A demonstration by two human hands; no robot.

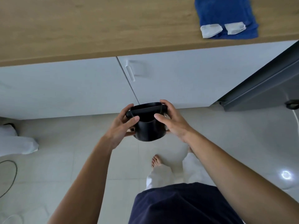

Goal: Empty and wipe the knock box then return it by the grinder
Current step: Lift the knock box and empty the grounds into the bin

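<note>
Kitchen, pale tiled floor (64, 139) seen from above, person standing barefoot in front of white cabinet doors (64, 88). Below the hands: dark blue shorts or shirt hem, bare feet, a black cable loop on the floor well off to the left.

Both hands hold the black round plastic knock box (148, 125) in mid-air over the floor, between the body and the cabinets. Left hand (124, 126) wraps the left wall, thumb on the front face, fingers curled round the far side. Right hand (171, 120) clasps the right wall, fingertips over the rim by the end of the black knock bar (146, 109) that spans the top. Box tilted slightly, opening facing away and up; inside mostly hidden, cannot tell if grounds remain.

Just beyond the hands, white cabinet door with a white bar handle (130, 73). To the right of the hands, a dark grey appliance door or panel (258, 88) at an angle. Farther out, the wood-grain tabletop (97, 25); on it, far right of the hands, a folded blue cloth (224, 15) with white labels, untouched.

Progress guess: box is off the tabletop and in transit. Emptying not confirmable. Wiping looks not yet done, cloth lies flat and well apart from the box. Return by the grinder still left; no grinder or bin in view.
</note>
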